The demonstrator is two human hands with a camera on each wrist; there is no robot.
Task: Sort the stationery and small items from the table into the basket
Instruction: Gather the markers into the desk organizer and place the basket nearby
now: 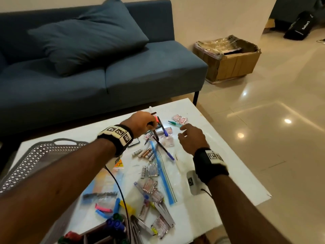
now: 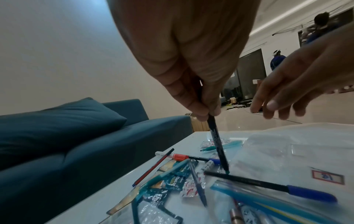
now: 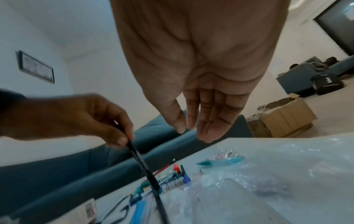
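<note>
My left hand [image 1: 151, 123] pinches a black pen [image 1: 155, 131] near its top and holds it almost upright, tip down over a heap of pens and wrappers; the grip shows in the left wrist view [image 2: 207, 113] and the pen [image 2: 218, 144] too. My right hand [image 1: 184, 131] hovers open and empty above the table, fingers straight [image 3: 193, 131], just short of a green pen [image 1: 174, 123]. A blue-capped black pen [image 1: 164, 149] lies between the hands. The grey perforated basket [image 1: 58, 140] stands at the table's left, behind my left forearm.
Batteries [image 1: 144, 153], a blue-zip plastic bag [image 1: 163, 173], foil packets and markers [image 1: 114, 224] cover the white table [image 1: 228, 155]. A blue sofa [image 1: 105, 76] runs along the far side. A cardboard box [image 1: 228, 57] sits on the floor to the right.
</note>
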